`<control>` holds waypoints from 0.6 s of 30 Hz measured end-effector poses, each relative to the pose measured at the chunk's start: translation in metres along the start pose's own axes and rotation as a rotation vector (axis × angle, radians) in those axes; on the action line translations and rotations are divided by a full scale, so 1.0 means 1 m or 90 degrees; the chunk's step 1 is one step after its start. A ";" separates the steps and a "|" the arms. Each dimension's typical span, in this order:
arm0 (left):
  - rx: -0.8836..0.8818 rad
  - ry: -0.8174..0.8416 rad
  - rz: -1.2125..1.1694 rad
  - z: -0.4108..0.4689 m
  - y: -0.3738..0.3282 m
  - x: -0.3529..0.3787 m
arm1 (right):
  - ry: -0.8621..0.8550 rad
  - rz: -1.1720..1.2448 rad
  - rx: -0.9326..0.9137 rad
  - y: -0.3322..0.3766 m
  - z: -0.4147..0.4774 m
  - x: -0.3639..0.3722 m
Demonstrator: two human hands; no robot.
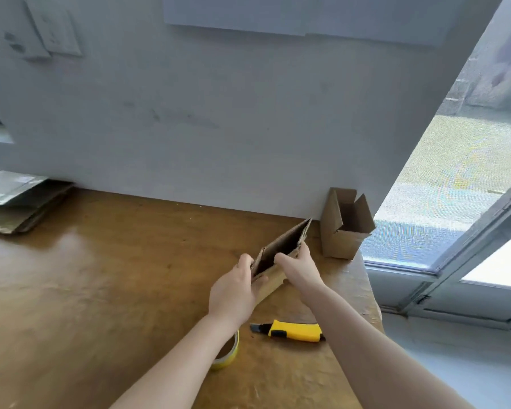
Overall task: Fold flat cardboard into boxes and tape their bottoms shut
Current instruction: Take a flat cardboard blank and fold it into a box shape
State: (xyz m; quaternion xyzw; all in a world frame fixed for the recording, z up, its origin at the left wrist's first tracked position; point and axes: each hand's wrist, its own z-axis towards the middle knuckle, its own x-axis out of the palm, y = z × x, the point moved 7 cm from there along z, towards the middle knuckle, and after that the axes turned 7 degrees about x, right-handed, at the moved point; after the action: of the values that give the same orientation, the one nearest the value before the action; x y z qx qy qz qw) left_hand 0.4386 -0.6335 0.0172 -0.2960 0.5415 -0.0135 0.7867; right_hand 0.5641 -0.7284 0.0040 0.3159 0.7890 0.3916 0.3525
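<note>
Bare grey wall (219,113) at the back, a window (455,178) to the right, a worn wooden table (86,290) below.

At the far left of the table, against the wall: a stack of flat cardboard (21,202), blurred at the frame's edge.

At the far right corner, touching the wall: a finished-looking box (344,231), upright, top flaps open and raised.

In the middle right, lifted just above the table and near that box: a cardboard piece (283,246), partly opened into a sleeve, dark inside, tilted with its far end higher and pointing toward the wall.

Gripped at its near end by the left hand (233,293), thumb on the upper edge, fingers curled round the underside.

Gripped along its right side by the right hand (300,268), thumb at the mouth of the opening, fingers wrapped over the outer face. Both forearms bare, reaching in from the bottom of the view.

Close to the near edge, under the left forearm and partly hidden by it: a tape roll (229,349), yellowish, lying on the table.

Just right of the tape, between the two arms: a yellow and black knife (295,330), flat on the table, blade end toward the left.
</note>
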 end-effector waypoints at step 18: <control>-0.295 0.034 -0.067 0.051 0.059 -0.003 | -0.084 -0.202 -0.152 0.012 0.023 -0.021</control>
State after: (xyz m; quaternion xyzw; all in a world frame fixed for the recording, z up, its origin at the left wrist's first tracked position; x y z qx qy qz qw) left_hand 0.4637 -0.5609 0.0034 -0.4957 0.5349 0.0622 0.6814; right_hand 0.5971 -0.7292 0.0105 0.1683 0.7523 0.4003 0.4955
